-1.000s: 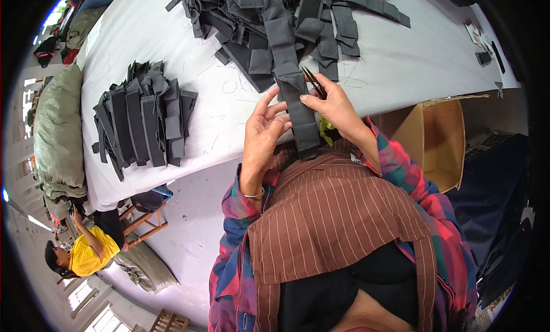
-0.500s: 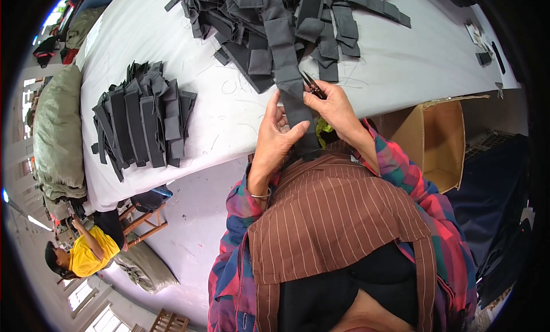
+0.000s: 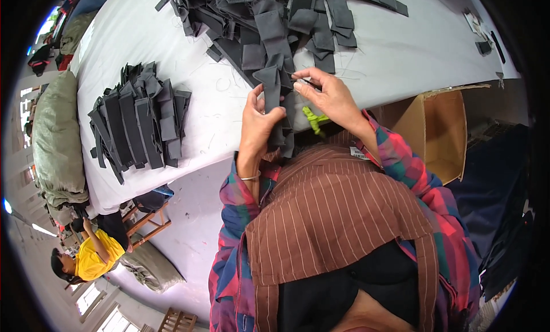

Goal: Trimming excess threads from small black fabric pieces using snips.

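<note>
My left hand [image 3: 259,124] is closed on a dark grey fabric strip [image 3: 269,85] near the table's front edge, thumb on top. The strip's lower part hangs toward my apron, and its other end runs up to a heap of similar strips [image 3: 246,28]. Just right of the strip, my right hand [image 3: 332,100] is closed round small black thread snips [image 3: 309,83], mostly hidden by the fingers. Below that hand, a bright green tie [image 3: 314,120] shows at the table edge; what it is fastened to is hidden.
A neat bundle of dark strips [image 3: 137,120] lies left on the white-covered table [image 3: 200,125]. An open cardboard box [image 3: 444,131] stands at the right, beside dark blue cloth [image 3: 492,183]. At far left are a stuffed green sack [image 3: 54,137] and a person in yellow [image 3: 97,254].
My left hand has shifted left with the strip, whose nearer part is now folded up in it. My right hand has turned, hiding most of the snips, and more of the green tie shows.
</note>
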`<state>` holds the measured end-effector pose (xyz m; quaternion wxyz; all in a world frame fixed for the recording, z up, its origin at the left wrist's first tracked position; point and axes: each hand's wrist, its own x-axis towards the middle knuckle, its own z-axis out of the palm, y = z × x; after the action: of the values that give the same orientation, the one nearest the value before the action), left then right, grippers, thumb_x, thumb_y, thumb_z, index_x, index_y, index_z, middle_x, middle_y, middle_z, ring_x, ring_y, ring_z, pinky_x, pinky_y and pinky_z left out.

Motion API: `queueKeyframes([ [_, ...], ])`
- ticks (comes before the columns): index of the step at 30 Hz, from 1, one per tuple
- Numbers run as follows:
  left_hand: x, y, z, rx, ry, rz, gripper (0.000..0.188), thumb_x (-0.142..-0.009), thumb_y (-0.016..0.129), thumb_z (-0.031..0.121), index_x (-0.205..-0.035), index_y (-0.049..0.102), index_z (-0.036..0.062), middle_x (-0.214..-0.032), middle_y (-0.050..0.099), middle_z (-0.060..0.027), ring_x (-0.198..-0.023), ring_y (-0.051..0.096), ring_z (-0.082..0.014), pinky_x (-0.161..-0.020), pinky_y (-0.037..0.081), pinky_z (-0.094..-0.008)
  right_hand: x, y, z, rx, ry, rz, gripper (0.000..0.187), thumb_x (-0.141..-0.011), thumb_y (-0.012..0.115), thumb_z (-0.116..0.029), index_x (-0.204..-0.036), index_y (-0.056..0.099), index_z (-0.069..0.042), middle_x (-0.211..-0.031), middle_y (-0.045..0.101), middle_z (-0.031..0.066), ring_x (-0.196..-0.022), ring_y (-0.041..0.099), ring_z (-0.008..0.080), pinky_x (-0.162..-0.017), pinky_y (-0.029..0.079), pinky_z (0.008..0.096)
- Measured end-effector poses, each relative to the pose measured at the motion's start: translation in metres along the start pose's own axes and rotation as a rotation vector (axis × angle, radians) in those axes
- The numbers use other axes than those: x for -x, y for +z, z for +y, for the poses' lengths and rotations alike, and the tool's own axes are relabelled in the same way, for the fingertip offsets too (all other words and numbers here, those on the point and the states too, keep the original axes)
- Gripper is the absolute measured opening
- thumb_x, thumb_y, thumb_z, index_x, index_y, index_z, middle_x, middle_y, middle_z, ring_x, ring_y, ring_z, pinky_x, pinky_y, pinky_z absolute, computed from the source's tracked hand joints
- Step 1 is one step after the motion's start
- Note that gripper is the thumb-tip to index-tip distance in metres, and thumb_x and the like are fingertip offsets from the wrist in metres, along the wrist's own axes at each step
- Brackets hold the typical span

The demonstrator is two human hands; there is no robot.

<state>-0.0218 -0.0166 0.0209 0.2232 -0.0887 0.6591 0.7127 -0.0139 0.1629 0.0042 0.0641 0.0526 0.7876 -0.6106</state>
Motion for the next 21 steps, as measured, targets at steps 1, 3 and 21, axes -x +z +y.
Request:
queueKeyframes([
  [1,-0.003,-0.006,0.003,0.007,-0.03,-0.059,0.072,-0.075,0.062,0.0,-0.137,0.027,-0.0075,-0.106,0.06,-0.016,-0.074,0.061,-0.0168,-0.066,0.051,-0.0245,0.002,-0.003,-0.004,0.126,-0.099,0.054,0.026,-0.086,0.064,-0.03,-0.1,0.063,-0.008,-0.07,0.063,0.0066,-0.063,0.062,0.0148,-0.056,0.046,0.0302],
  [3,-0.006,-0.011,0.007,0.057,-0.087,-0.081,0.071,-0.077,0.06,0.001,-0.138,0.023,-0.0084,-0.105,0.059,-0.0187,-0.075,0.063,-0.0203,-0.066,0.054,-0.0294,0.01,-0.017,-0.033,0.262,-0.051,0.014,0.027,-0.085,0.065,-0.029,-0.103,0.062,-0.009,-0.077,0.065,0.009,-0.069,0.064,0.0248,-0.061,0.048,0.0368],
  [21,-0.013,-0.015,0.016,-0.124,-0.119,-0.155,0.07,-0.087,0.055,0.012,-0.139,0.016,-0.0114,-0.088,0.062,-0.0177,-0.072,0.063,-0.0218,-0.065,0.054,-0.0304,-0.001,0.01,-0.015,0.935,-0.744,0.092,0.006,-0.074,0.057,-0.012,-0.078,0.055,-0.008,-0.074,0.054,0.0041,-0.074,0.057,0.0202,-0.064,0.045,0.0331],
])
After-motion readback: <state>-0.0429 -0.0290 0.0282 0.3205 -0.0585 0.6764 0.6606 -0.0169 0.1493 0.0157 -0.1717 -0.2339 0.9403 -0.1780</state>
